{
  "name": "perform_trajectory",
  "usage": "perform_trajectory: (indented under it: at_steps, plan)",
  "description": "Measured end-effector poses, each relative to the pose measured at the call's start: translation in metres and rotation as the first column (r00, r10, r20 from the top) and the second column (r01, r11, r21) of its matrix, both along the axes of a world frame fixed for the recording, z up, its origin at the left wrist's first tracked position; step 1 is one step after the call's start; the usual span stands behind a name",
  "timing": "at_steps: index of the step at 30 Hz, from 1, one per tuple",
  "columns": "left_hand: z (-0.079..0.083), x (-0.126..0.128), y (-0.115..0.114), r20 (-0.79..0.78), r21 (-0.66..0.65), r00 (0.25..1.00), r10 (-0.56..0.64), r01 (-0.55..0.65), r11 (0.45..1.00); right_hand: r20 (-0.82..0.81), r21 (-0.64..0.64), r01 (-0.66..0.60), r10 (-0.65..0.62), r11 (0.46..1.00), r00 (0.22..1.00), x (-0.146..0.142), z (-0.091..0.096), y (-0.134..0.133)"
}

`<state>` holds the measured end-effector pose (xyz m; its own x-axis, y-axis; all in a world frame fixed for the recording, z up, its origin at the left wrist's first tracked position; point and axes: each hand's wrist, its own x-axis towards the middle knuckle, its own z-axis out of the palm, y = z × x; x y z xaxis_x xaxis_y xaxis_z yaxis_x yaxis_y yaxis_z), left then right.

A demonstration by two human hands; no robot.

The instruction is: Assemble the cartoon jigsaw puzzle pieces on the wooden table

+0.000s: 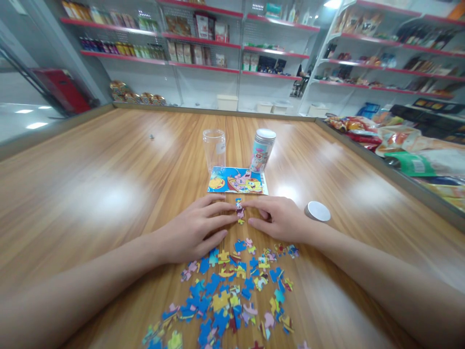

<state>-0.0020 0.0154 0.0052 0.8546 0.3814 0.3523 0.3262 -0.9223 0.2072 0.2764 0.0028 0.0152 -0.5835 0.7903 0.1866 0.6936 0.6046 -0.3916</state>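
Note:
A short strip of jigsaw puzzle pieces (240,212) lies flat on the wooden table between my hands. My left hand (198,225) rests on the table with its fingers stretched out, the fingertips at the strip's left edge. From the other side, my right hand (279,219) reaches in, its index finger extended to the strip's upper right and its other fingers curled; nothing is held in it. Just beyond the strip lies a picture card (238,181) with cartoon figures. Many loose puzzle pieces (221,300), mostly blue, yellow and pink, are scattered nearer to me.
Behind the card stand a clear jar (214,150) and a printed canister (262,151) with a silver lid. A round silver lid (318,211) lies beside my right wrist. Packaged goods (410,145) sit past the table's right edge, and stocked shelves (203,38) line the back wall.

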Motion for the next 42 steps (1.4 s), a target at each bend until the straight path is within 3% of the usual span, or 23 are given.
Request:
perform_trajectory:
  at_steps: [7, 18, 27, 38, 42]
  plan:
    - [0.000, 0.001, -0.001, -0.047, 0.006, 0.999, 0.020, -0.020, 1.000, 0.000, -0.034, 0.033, -0.033, 0.999, 0.999, 0.000, 0.000, -0.001]
    - [-0.001, 0.001, -0.001, -0.023, -0.012, 1.000, 0.012, -0.012, 1.000, 0.047, 0.012, -0.047, 0.046, 0.999, 0.998, 0.000, 0.003, -0.003]
    - [-0.004, 0.000, 0.001, 0.001, 0.011, 1.000, 0.007, -0.007, 1.000, 0.026, 0.028, -0.042, 0.041, 0.999, 0.999, 0.000, 0.000, -0.001]
    - [0.000, 0.001, -0.002, -0.054, -0.001, 0.999, 0.007, -0.007, 1.000, -0.003, -0.208, -0.022, 0.022, 0.978, 1.000, -0.003, 0.017, -0.004]
    - [-0.002, 0.000, -0.002, -0.067, -0.004, 0.998, 0.010, -0.010, 1.000, -0.044, -0.360, 0.007, -0.024, 0.933, 0.999, 0.005, 0.018, 0.000]
